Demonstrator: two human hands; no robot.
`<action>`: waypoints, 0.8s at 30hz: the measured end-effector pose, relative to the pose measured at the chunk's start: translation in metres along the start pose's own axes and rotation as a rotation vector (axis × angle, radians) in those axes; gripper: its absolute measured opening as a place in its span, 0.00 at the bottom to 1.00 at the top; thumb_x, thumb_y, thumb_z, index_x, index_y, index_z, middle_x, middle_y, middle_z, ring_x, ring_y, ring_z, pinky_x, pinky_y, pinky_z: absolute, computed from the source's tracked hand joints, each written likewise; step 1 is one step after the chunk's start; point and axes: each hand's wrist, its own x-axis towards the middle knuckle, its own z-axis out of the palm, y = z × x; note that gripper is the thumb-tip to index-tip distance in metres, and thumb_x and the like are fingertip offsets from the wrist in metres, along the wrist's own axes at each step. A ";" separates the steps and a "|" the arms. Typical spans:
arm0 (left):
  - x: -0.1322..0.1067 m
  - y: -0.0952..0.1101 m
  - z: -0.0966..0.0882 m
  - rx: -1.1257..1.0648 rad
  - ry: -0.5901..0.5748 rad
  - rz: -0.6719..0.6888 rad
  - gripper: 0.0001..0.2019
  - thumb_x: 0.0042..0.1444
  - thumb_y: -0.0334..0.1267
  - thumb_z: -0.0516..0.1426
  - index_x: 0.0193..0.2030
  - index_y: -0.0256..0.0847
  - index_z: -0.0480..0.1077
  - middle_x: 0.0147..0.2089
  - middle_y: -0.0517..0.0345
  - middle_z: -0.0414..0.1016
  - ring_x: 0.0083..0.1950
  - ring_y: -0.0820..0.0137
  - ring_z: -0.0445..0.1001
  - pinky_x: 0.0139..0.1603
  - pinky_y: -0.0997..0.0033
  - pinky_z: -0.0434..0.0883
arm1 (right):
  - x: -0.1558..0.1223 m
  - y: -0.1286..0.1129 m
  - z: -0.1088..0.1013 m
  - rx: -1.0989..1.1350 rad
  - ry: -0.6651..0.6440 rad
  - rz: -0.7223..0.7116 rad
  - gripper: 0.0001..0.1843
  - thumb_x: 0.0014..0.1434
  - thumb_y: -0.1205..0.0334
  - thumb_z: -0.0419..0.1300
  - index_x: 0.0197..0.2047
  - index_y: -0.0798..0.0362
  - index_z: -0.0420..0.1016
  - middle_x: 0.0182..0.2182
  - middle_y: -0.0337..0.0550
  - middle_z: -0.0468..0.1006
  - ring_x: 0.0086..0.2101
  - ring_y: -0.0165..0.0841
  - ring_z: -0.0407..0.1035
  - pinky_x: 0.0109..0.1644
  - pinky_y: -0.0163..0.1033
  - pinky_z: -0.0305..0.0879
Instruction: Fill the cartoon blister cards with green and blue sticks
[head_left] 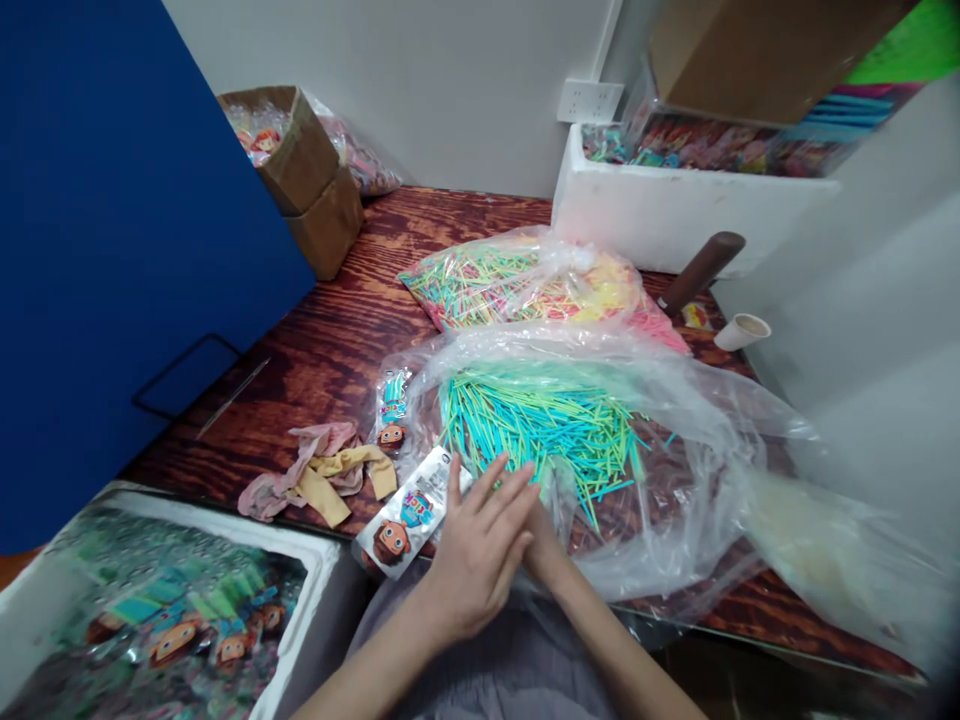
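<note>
My left hand (476, 545) lies at the table's near edge with its fingers stretched out flat, pointing toward a pile of thin green and blue sticks (547, 425) in an open clear plastic bag (697, 440). It covers my right hand (546, 552), of which only the wrist and a bit of the palm show; the right fingers are hidden. A small white packet with a cartoon face (409, 512) lies just left of my left thumb, touching it. A second such packet (391, 405) lies further back.
A second bag of mixed coloured sticks (525, 285) lies behind. Crumpled cloth strips (322, 475) lie to the left. White foam boxes of packets stand at near left (315, 560) and far right (675, 215). Cardboard boxes (315, 185), a blue board (112, 250), a paper cup (741, 331).
</note>
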 end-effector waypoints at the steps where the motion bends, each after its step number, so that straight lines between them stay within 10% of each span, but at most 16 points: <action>1: -0.003 -0.001 0.002 0.020 0.041 -0.029 0.30 0.67 0.35 0.47 0.73 0.43 0.43 0.73 0.48 0.55 0.75 0.58 0.45 0.71 0.36 0.29 | 0.006 -0.001 -0.005 0.006 -0.102 0.011 0.15 0.65 0.55 0.54 0.52 0.41 0.77 0.49 0.44 0.79 0.49 0.42 0.73 0.49 0.45 0.71; 7: -0.010 -0.021 0.020 -0.016 -0.038 -0.103 0.32 0.68 0.41 0.48 0.74 0.42 0.38 0.73 0.42 0.52 0.74 0.59 0.50 0.72 0.42 0.43 | 0.018 -0.009 -0.016 0.202 -0.402 0.056 0.14 0.66 0.58 0.51 0.50 0.48 0.75 0.45 0.45 0.78 0.45 0.39 0.72 0.51 0.42 0.68; 13: -0.041 -0.071 -0.015 0.015 0.355 -0.440 0.11 0.66 0.39 0.51 0.49 0.42 0.71 0.50 0.50 0.77 0.54 0.61 0.73 0.58 0.55 0.66 | 0.017 -0.016 -0.024 0.079 -0.429 0.059 0.09 0.65 0.64 0.54 0.38 0.50 0.76 0.34 0.40 0.76 0.39 0.35 0.71 0.46 0.37 0.62; 17: -0.061 -0.090 -0.030 0.021 0.469 -0.599 0.10 0.66 0.40 0.51 0.36 0.41 0.71 0.38 0.54 0.76 0.43 0.64 0.73 0.47 0.62 0.69 | 0.016 -0.014 -0.028 0.106 -0.440 0.060 0.10 0.65 0.65 0.53 0.39 0.50 0.76 0.36 0.40 0.77 0.41 0.35 0.72 0.48 0.37 0.62; 24: -0.051 -0.083 0.001 0.151 0.214 -0.554 0.16 0.62 0.41 0.55 0.55 0.40 0.67 0.52 0.45 0.73 0.54 0.54 0.69 0.54 0.54 0.66 | 0.016 -0.012 -0.028 0.141 -0.437 0.088 0.11 0.64 0.65 0.54 0.41 0.50 0.79 0.40 0.42 0.81 0.44 0.37 0.73 0.51 0.39 0.64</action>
